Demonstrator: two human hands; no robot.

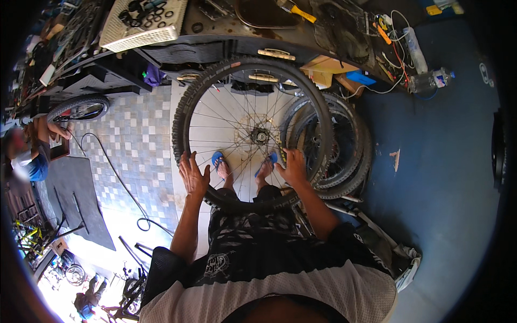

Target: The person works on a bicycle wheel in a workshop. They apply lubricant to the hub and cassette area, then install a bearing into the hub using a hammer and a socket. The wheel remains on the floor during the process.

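Note:
In front of me is a bicycle wheel [200,97] with a knobbly black tyre, thin spokes and a hub [260,135] at its middle. My left hand [194,175] lies over the lower left of the tyre with its fingers spread. Toward the lower right, my right hand [294,170] is over the spokes by the rim, and its wrist crosses the tyre. Its fingers are stretched out and the thumb stands apart. Neither hand is wrapped round the wheel. Whether the right fingertips touch the spokes I cannot tell.
More wheels [362,153] lie stacked at the right. Beyond stands a workbench with a white basket [141,42] of parts, a yellow-handled tool [303,13] and a plastic bottle [428,81]. A black hose [119,177] crosses the tiled floor. Another person [36,164] sits at the left.

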